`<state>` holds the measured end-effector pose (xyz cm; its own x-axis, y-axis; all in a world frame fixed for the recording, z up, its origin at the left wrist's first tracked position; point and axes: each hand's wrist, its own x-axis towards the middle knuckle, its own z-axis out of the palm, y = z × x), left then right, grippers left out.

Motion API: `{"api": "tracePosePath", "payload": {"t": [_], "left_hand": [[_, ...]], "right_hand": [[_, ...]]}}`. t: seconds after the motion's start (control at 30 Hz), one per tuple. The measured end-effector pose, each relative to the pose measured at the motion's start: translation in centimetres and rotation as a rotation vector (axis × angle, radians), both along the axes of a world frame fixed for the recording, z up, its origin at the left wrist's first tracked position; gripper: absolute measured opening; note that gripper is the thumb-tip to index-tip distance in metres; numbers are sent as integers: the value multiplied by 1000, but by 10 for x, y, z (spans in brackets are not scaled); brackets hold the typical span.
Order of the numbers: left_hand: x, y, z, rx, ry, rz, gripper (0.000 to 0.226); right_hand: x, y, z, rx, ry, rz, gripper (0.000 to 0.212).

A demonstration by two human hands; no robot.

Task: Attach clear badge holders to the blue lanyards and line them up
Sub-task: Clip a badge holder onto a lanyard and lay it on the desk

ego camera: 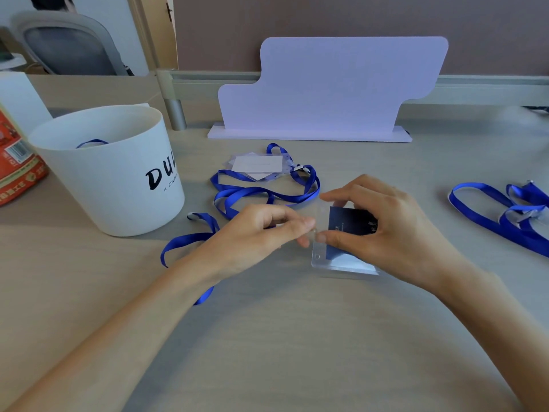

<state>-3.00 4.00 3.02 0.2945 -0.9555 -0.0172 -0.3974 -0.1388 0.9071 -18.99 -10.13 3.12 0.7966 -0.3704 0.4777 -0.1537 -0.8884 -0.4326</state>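
My right hand [389,227] grips a clear badge holder [341,257] with a dark blue card inside, thumb and fingers on its edges, just above the table. My left hand [255,236] pinches the clip end of a blue lanyard [184,242] against the holder's left edge; the clip itself is hidden by my fingers. That lanyard trails left and under my forearm. Behind my hands lies another blue lanyard [261,191] joined to a clear holder [257,165] with a white card. More blue lanyards [502,215] lie at the right.
A white bucket [118,179] with black lettering stands at the left, a blue strap showing inside. A red package [17,168] sits beside it at the frame's edge. A pale lilac stand-up board [326,90] rises at the back of the beige table [282,337].
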Motion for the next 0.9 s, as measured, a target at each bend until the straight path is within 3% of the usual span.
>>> {"api": "tracePosePath", "payload": {"t": [0.23, 0.9], "left_hand": [[-2, 0, 0, 31, -72, 13, 14], [1, -1, -11, 130, -262, 17, 25]], "right_hand": [[1, 2, -2, -98, 24, -17, 46], [2, 0, -5, 31, 102, -32, 48]]}}
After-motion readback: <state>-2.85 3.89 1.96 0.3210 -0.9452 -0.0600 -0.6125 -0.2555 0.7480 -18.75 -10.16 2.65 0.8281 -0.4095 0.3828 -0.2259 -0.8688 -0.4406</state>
